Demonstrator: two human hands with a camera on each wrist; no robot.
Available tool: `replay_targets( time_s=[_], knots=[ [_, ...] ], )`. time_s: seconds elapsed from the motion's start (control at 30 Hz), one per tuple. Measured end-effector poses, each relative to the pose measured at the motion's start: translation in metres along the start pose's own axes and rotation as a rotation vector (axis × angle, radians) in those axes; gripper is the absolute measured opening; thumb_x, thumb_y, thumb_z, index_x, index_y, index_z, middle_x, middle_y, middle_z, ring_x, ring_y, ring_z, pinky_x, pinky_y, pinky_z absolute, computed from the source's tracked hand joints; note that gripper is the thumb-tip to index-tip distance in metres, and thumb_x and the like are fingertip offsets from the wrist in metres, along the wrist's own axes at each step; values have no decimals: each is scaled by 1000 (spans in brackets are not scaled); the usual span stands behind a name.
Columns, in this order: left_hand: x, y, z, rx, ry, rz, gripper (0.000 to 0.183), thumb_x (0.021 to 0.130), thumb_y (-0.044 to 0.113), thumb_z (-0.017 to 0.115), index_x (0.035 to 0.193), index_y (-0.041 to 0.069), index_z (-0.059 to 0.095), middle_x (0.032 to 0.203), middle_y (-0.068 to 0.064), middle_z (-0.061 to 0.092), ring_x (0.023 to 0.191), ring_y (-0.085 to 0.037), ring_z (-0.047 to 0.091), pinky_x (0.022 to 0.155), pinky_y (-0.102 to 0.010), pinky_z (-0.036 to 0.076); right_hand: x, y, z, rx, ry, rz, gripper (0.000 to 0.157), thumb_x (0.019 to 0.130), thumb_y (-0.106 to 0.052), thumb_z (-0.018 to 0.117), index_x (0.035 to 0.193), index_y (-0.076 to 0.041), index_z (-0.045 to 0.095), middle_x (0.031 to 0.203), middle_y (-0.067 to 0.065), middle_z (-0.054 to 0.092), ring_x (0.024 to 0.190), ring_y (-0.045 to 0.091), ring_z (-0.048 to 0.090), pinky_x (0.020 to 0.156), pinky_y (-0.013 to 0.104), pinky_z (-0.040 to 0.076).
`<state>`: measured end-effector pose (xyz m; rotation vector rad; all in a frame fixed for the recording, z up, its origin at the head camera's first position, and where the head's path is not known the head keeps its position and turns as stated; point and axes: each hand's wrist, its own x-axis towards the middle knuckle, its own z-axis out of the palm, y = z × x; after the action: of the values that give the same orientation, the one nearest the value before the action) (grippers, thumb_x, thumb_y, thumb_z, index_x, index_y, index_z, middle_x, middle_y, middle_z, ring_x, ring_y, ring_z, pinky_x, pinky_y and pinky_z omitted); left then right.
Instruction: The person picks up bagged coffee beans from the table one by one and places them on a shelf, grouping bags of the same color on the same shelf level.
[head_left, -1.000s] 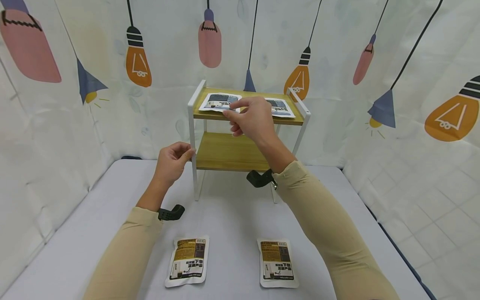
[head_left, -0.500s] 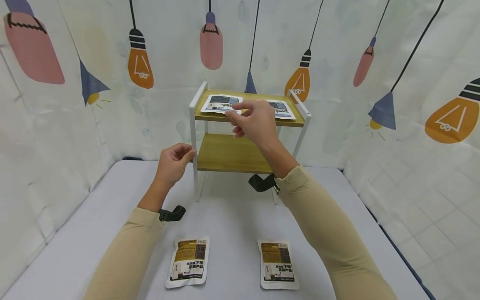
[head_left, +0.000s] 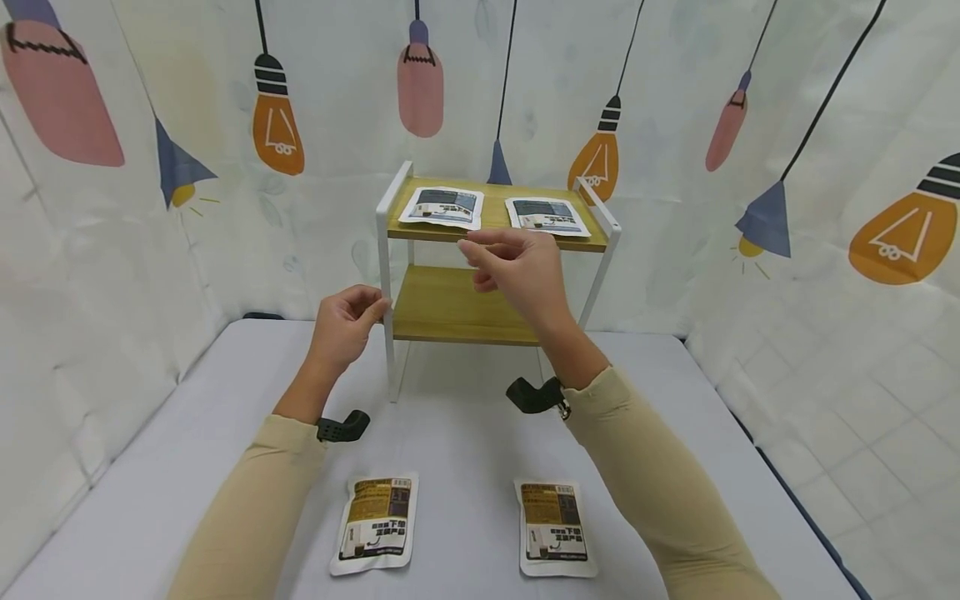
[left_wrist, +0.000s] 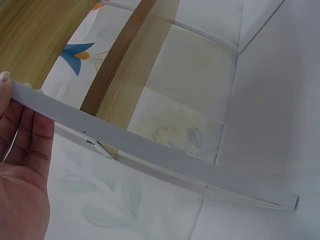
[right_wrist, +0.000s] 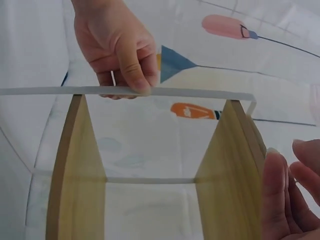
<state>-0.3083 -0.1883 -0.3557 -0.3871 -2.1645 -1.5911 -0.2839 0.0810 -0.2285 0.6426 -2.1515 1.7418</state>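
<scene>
The left hand (head_left: 347, 329) pinches the rack (head_left: 457, 308); the right hand (head_left: 521, 271), relaxed, holds nothing, two pouches (head_left: 442, 207) lying just beyond its fingers. A careless brush could drag one off the front.

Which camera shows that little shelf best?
The head view: the shelf appears nearly whole, though the right hand covers some. The left wrist view shows only part of its frame and boards; the right wrist view crops both boards.
</scene>
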Motion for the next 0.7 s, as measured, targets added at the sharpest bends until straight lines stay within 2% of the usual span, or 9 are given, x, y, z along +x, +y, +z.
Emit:
replay_targets(
  time_s=[0.27,0.47,0.7],
  knots=[
    [-1,2,-2,15,3,-9,30,99,27,69,109,-2,70,89,-1,66,81,-11,63,77,-15,56,-27,15,2,116,-57,33,28,90,-23,81,114,-9,78,95,15,77,70,25,73,72,36,64],
    [-1,3,-1,14,6,-11,31,99,27,69,110,-2,70,89,1,67,81,-10,63,76,-14,55,-44,24,1,122,-47,48,27,90,-23,81,114,-10,78,100,11,78,73,24,74,74,36,64],
    [1,1,0,1,5,-5,30,99,26,69,108,-2,70,89,-1,67,80,-10,63,76,-14,56,-65,37,-4,156,-41,61,29,89,-16,81,116,-8,77,101,12,77,77,21,75,75,36,64]
  ],
)
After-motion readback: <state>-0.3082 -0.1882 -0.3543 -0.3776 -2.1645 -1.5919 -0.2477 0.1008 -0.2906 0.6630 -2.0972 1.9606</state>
